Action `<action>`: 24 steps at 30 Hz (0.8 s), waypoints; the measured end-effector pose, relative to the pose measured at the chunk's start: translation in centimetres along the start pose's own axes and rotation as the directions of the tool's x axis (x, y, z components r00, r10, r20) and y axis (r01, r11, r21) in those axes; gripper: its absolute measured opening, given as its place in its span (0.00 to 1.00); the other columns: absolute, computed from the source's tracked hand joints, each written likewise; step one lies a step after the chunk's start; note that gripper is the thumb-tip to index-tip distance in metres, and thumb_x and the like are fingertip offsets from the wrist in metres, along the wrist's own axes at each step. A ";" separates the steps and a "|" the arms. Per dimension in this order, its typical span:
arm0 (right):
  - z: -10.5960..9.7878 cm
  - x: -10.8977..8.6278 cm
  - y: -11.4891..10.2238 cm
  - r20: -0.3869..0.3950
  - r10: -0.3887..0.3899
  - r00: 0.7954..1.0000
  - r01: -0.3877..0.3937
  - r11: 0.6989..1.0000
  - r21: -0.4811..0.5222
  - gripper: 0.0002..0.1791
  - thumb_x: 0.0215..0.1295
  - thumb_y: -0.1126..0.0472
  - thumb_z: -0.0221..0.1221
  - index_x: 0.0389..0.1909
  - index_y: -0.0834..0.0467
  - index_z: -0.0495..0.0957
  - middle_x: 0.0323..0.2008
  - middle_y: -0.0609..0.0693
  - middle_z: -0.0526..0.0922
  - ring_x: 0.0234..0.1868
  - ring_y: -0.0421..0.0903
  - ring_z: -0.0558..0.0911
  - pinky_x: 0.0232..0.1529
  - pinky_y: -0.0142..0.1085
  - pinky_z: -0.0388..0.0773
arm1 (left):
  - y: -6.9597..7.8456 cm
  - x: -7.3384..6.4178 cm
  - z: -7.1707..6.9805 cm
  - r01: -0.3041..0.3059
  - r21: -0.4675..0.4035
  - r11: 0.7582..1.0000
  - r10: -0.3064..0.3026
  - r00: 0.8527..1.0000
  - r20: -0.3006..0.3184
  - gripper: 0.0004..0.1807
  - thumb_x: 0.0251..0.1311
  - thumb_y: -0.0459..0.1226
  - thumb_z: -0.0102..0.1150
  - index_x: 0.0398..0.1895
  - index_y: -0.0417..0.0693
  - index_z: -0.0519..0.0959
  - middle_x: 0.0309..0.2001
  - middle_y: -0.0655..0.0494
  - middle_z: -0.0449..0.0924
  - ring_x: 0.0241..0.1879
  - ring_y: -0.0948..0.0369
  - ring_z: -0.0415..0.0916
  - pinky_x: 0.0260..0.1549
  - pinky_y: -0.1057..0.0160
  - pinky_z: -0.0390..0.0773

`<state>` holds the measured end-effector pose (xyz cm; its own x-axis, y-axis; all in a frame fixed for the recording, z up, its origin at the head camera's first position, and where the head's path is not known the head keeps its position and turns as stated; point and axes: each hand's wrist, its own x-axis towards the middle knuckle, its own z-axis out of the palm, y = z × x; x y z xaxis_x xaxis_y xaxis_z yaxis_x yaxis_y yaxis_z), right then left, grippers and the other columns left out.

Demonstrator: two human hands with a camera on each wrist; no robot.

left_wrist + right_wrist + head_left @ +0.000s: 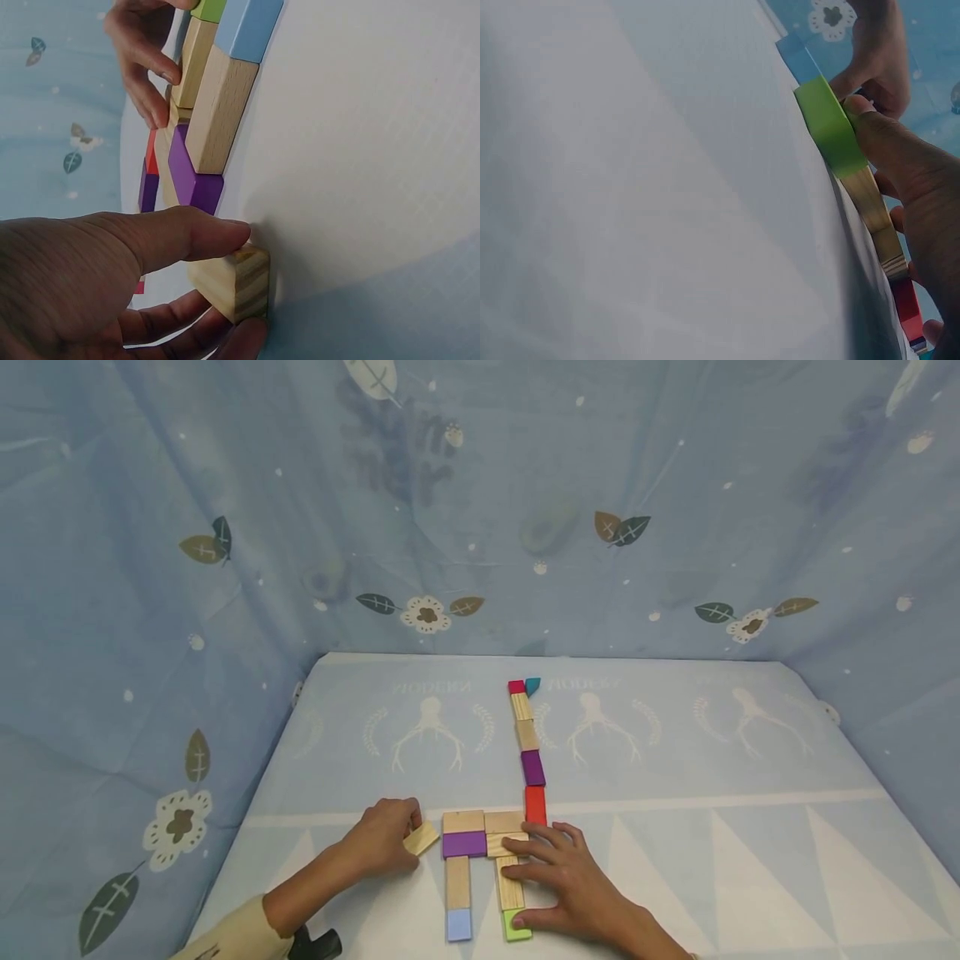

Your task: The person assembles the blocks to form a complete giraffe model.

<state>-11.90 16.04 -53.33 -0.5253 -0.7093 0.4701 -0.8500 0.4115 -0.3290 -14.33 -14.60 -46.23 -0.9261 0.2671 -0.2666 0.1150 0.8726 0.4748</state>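
1. Nearest you, keep your right hand (566, 881) laid flat with its fingers spread over the right-hand column: the thumb sits against the green block (516, 927) at its foot, and the fingertips rest on the plain wooden blocks (508, 870) above. That pressure, I judge, is what stops the figure sliding.
2. Next, your left hand (382, 842) pinches a small plain wooden block (232, 281) between thumb and fingers; it lies tilted on the table (712, 860), just left of the purple block (464, 843) and not yet touching it.
3. Square the block to the purple one's edge before you slide it in, low and slow, so the left column ending in the light blue block (459, 924) is not nudged.
4. Further off, leave alone the line of red (535, 804), purple and wooden blocks running away to the teal piece (532, 684).
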 end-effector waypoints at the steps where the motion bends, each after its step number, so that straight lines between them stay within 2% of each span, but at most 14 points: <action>1: 0.0 0.0 0.0 0.001 0.003 1.000 -0.003 1.000 -0.001 0.30 0.53 0.32 0.66 0.55 0.41 0.81 0.64 0.43 0.74 0.65 0.55 0.69 0.56 0.60 0.57 | 0.0 0.0 0.0 -0.002 0.002 1.000 0.002 1.000 -0.001 0.22 0.35 0.30 0.80 0.34 0.44 0.75 0.26 0.57 0.70 0.26 0.61 0.67 0.24 0.63 0.69; 13: 0.2 -0.2 -0.2 -0.001 0.010 1.000 -0.010 1.000 0.004 0.31 0.53 0.32 0.66 0.56 0.41 0.80 0.64 0.43 0.74 0.66 0.55 0.69 0.56 0.60 0.57 | -0.1 -0.1 0.4 -0.069 0.003 0.998 0.069 0.997 -0.018 0.23 0.34 0.31 0.80 0.33 0.43 0.75 0.25 0.58 0.70 0.26 0.61 0.67 0.24 0.62 0.69; 18: 0.2 -0.1 -0.4 0.004 0.009 1.000 -0.009 1.000 0.008 0.30 0.53 0.33 0.66 0.56 0.41 0.81 0.64 0.43 0.73 0.66 0.55 0.69 0.56 0.61 0.57 | -0.2 -0.4 0.3 -0.061 0.011 0.998 0.061 0.998 -0.018 0.23 0.34 0.32 0.80 0.34 0.43 0.75 0.26 0.58 0.71 0.26 0.61 0.67 0.24 0.61 0.69; 21: 0.2 0.0 -0.4 0.008 0.000 1.000 0.000 1.000 0.010 0.30 0.54 0.34 0.66 0.55 0.42 0.81 0.64 0.44 0.73 0.66 0.56 0.68 0.56 0.62 0.55 | 0.0 -0.7 -0.7 -0.013 0.068 0.998 0.013 1.000 -0.005 0.28 0.36 0.38 0.81 0.41 0.42 0.76 0.32 0.55 0.74 0.31 0.58 0.72 0.31 0.56 0.75; 24: 0.0 0.3 -0.5 0.020 -0.014 1.000 0.014 1.000 0.004 0.27 0.59 0.37 0.64 0.56 0.44 0.80 0.65 0.46 0.73 0.67 0.58 0.67 0.57 0.62 0.52 | 0.2 -0.8 -3.1 0.039 0.105 0.994 -0.036 0.999 -0.025 0.37 0.40 0.43 0.80 0.54 0.40 0.74 0.44 0.47 0.78 0.43 0.50 0.76 0.43 0.47 0.76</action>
